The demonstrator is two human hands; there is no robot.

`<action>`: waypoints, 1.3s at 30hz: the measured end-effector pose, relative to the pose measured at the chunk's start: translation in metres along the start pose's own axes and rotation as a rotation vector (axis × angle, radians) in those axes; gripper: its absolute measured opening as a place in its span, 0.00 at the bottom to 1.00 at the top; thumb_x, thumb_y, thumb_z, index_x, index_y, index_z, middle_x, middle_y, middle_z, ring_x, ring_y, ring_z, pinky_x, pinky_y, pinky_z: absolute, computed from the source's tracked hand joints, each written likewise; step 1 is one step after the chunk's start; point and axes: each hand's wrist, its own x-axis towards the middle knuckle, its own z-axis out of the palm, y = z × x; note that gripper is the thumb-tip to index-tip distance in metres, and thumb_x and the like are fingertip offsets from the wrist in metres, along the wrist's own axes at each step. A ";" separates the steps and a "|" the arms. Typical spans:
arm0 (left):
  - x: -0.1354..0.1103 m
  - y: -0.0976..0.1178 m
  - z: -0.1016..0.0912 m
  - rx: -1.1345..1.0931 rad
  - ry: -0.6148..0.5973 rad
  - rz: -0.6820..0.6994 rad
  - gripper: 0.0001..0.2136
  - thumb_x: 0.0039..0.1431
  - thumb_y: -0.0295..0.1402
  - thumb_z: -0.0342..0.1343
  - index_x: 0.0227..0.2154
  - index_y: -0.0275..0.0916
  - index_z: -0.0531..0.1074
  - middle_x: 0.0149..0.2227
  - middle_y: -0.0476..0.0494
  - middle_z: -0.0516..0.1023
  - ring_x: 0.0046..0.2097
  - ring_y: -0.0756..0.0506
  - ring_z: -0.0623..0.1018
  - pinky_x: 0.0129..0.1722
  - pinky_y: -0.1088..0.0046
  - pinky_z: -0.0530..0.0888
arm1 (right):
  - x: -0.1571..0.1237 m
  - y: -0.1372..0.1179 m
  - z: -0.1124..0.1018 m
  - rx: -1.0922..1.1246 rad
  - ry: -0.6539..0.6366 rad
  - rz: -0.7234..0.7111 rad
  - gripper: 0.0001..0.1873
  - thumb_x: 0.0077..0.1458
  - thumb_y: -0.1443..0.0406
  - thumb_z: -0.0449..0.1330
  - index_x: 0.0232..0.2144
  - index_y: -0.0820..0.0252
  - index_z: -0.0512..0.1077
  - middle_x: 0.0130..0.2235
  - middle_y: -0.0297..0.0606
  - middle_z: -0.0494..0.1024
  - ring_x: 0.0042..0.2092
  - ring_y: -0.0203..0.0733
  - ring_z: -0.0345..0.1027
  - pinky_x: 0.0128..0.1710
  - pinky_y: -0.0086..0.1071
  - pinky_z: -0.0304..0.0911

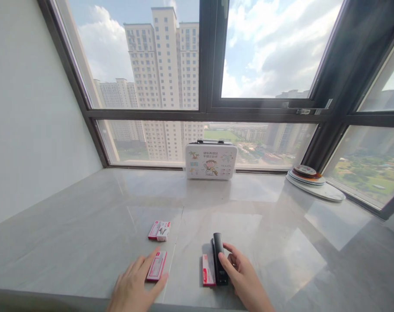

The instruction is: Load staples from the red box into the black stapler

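Observation:
My left hand (137,277) curls around a flat red-and-white small box (157,266), thumb along its right edge and fingers at its left and far end. Just beyond it lie another red-and-white box (153,229) and a white small box (163,232), touching each other. A black stapler (219,260) is in my right hand (240,271), with the thumb on top and the other fingers at its right side. Close along the stapler's left side rests a red-and-white narrow box (208,271). Its right edge is partly hidden.
All this lies on a glossy grey stone sill (96,242). Against the window frame (145,115) stands a white carrying case (211,161) with cartoon prints and a dark handle. At the back right corner is a stack of plates (309,177). A white wall (31,117) borders the left.

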 end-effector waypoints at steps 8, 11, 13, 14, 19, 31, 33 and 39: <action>0.012 0.068 -0.018 -0.377 -0.221 0.154 0.23 0.46 0.35 0.65 0.48 0.46 0.74 0.47 0.45 0.76 0.47 0.41 0.76 0.48 0.68 0.72 | -0.004 -0.006 0.000 -0.010 0.002 0.008 0.38 0.56 0.36 0.55 0.54 0.57 0.72 0.26 0.30 0.63 0.26 0.39 0.59 0.25 0.30 0.56; 0.023 0.093 -0.017 -0.483 -0.236 0.200 0.24 0.47 0.34 0.65 0.49 0.46 0.73 0.51 0.44 0.75 0.49 0.42 0.75 0.50 0.68 0.72 | -0.003 -0.004 0.000 0.003 -0.002 -0.006 0.39 0.57 0.36 0.54 0.55 0.60 0.71 0.26 0.29 0.61 0.27 0.40 0.59 0.26 0.30 0.56; 0.025 0.110 -0.010 -0.493 -0.268 0.231 0.26 0.45 0.33 0.66 0.50 0.47 0.73 0.51 0.45 0.75 0.51 0.41 0.74 0.53 0.68 0.71 | -0.001 -0.001 0.001 0.011 -0.014 -0.018 0.39 0.58 0.37 0.54 0.55 0.61 0.71 0.26 0.28 0.60 0.28 0.39 0.59 0.27 0.30 0.55; 0.025 0.118 -0.005 -0.484 -0.287 0.248 0.27 0.44 0.33 0.67 0.51 0.47 0.73 0.51 0.45 0.76 0.52 0.40 0.73 0.54 0.67 0.71 | 0.000 0.001 0.002 0.012 -0.016 -0.028 0.39 0.58 0.37 0.54 0.54 0.62 0.71 0.26 0.28 0.60 0.28 0.40 0.59 0.27 0.30 0.55; 0.022 0.130 0.011 -0.477 -0.314 0.308 0.36 0.44 0.36 0.71 0.59 0.50 0.69 0.57 0.45 0.74 0.58 0.38 0.70 0.59 0.62 0.68 | 0.004 0.008 0.004 0.019 -0.003 -0.068 0.36 0.59 0.38 0.56 0.53 0.61 0.73 0.26 0.29 0.63 0.30 0.41 0.60 0.30 0.30 0.55; 0.072 -0.053 -0.004 -0.109 0.094 0.040 0.19 0.64 0.40 0.50 0.56 0.49 0.72 0.67 0.45 0.64 0.67 0.35 0.60 0.65 0.47 0.60 | -0.003 -0.005 0.001 0.004 0.024 0.012 0.36 0.56 0.37 0.56 0.53 0.57 0.74 0.26 0.31 0.65 0.27 0.40 0.61 0.26 0.30 0.57; 0.057 -0.071 -0.003 -0.165 0.088 0.075 0.19 0.62 0.43 0.52 0.54 0.48 0.71 0.67 0.45 0.64 0.68 0.36 0.59 0.66 0.49 0.59 | -0.003 -0.006 0.001 0.001 0.018 0.022 0.37 0.56 0.37 0.56 0.53 0.57 0.73 0.27 0.30 0.64 0.27 0.40 0.60 0.25 0.30 0.57; 0.011 -0.040 -0.009 -0.327 -0.047 0.102 0.18 0.52 0.43 0.64 0.46 0.48 0.73 0.55 0.45 0.76 0.58 0.37 0.73 0.60 0.57 0.70 | -0.004 -0.009 0.001 0.017 -0.008 0.029 0.36 0.56 0.36 0.56 0.51 0.57 0.74 0.26 0.31 0.65 0.27 0.41 0.61 0.25 0.31 0.57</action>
